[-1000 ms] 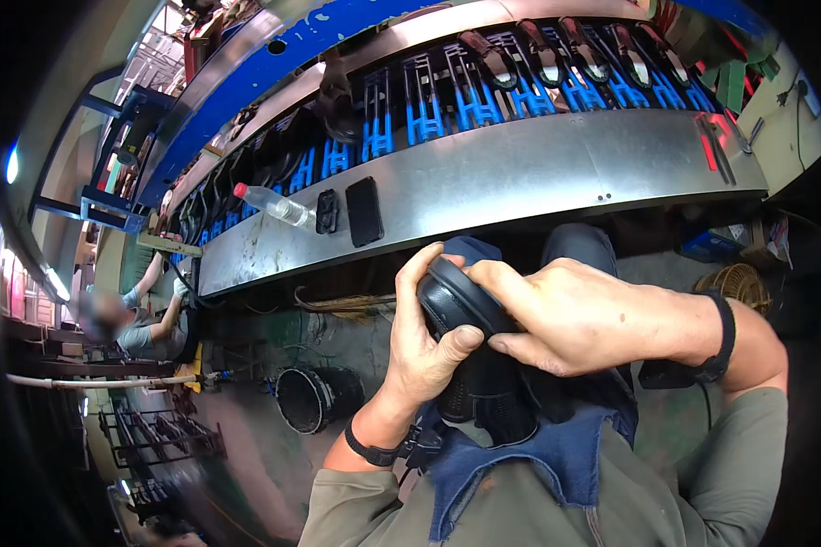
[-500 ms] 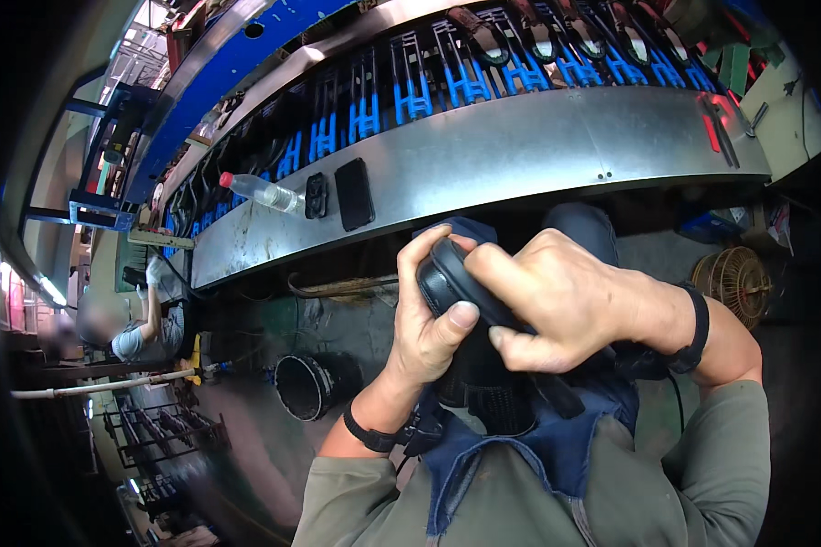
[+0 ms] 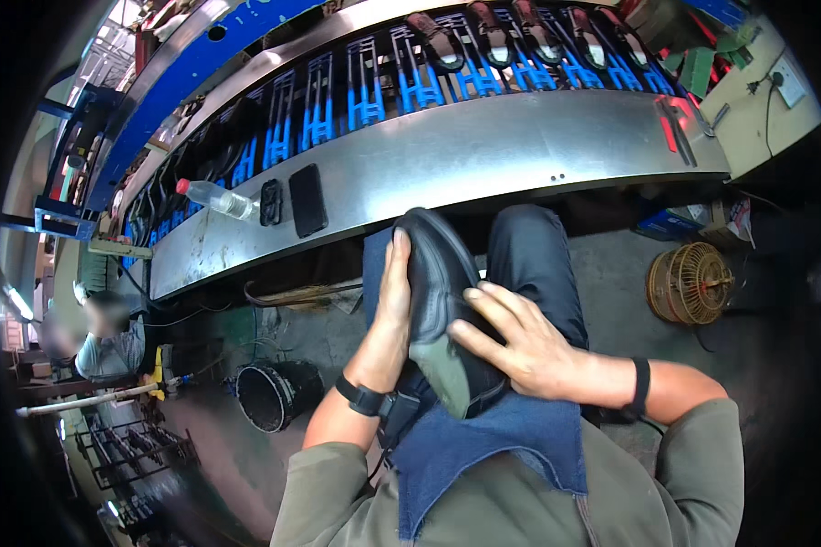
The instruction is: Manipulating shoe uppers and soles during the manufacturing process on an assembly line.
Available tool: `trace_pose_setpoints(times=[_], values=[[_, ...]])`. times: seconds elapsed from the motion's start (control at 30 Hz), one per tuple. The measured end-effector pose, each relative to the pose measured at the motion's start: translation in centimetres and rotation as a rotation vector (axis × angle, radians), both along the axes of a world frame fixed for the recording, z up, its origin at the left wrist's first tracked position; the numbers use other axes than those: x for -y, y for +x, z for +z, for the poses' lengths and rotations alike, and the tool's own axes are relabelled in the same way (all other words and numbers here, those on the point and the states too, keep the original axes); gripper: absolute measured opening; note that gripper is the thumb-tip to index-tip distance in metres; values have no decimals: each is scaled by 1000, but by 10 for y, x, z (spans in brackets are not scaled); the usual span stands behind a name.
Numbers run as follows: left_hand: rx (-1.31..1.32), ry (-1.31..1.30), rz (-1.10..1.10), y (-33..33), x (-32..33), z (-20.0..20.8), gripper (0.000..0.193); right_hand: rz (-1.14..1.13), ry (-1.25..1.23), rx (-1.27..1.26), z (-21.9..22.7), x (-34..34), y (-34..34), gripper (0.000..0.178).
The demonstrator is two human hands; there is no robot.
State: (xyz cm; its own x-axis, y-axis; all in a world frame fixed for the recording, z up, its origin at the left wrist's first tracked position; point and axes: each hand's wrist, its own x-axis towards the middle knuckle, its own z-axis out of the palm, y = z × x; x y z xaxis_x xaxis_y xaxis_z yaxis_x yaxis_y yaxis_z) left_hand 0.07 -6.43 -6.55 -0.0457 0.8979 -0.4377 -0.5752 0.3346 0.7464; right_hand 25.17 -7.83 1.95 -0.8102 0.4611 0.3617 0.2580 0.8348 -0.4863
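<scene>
A black shoe (image 3: 431,281) lies lengthwise between my hands above my lap, its rounded toe pointing toward the bench. A smooth grey-green piece (image 3: 445,372) shows at the near end of the shoe. Along the left side of the shoe, my left hand (image 3: 394,296) holds it, fingers pointing away from me. My right hand (image 3: 529,345) rests against the shoe's right side with its fingers stretched and apart. Beneath the shoe, a dark blue apron (image 3: 547,442) covers my lap.
A metal bench (image 3: 410,159) carries a bottle (image 3: 217,198), a phone (image 3: 308,201), a small black case (image 3: 271,201) and red-handled tools (image 3: 675,132). Behind are blue racks with several shoes (image 3: 491,35). A black bucket (image 3: 269,394), a wicker cage (image 3: 689,283) and another person (image 3: 111,342) are nearby.
The shoe has turned so its upper and grey-green end show. My right hand has opened from its grip and slid to the shoe's side. The whole view has shifted.
</scene>
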Motion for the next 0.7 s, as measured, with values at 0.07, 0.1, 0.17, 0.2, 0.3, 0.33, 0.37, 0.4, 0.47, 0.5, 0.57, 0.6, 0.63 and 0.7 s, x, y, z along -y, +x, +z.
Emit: trace_pose_setpoints(times=[0.07, 0.1, 0.17, 0.2, 0.3, 0.33, 0.37, 0.4, 0.47, 0.5, 0.57, 0.6, 0.63, 0.7], values=[[53, -104, 40, 17, -18, 38, 59, 324, 245, -249, -10, -28, -9, 54], [83, -149, -28, 11, -13, 44, 50, 348, 265, -312, 0, -34, -14, 56], [-173, -66, -172, 11, 11, 69, 38, 318, 169, -451, 28, -47, -21, 64], [-349, 16, -276, 3, 26, 68, 39, 269, 56, -523, 41, -52, -24, 70], [-1032, 186, -333, -20, 42, 52, 51, -52, -499, -393, 41, -70, -29, 70], [-721, 329, -24, 2, 36, 52, 51, -117, -702, -361, 8, -83, -34, 63], [-595, 403, 28, 18, 18, 43, 51, -235, -1002, -335, -32, -95, -40, 53], [-474, 472, 88, 29, -5, 36, 51, -348, -1303, -300, -58, -107, -45, 45], [-132, 43, 165, 45, -48, 51, 51, -487, -1588, -477, -62, -134, -41, 43], [-140, 13, 93, 37, -63, 47, 48, -461, -1468, -497, -54, -136, -42, 43], [-149, -5, -78, 23, -74, 41, 35, -390, -1343, -445, -66, -144, -40, 41], [-77, 47, -123, 11, -73, 39, 26, -398, -1484, -508, -46, -138, -47, 33], [-136, 83, -149, 4, -63, 37, 22, -274, -1424, -425, -46, -135, -46, 30], [-399, 308, -394, -4, -34, 60, 17, -7, -1077, -130, -24, -131, -24, 28]])
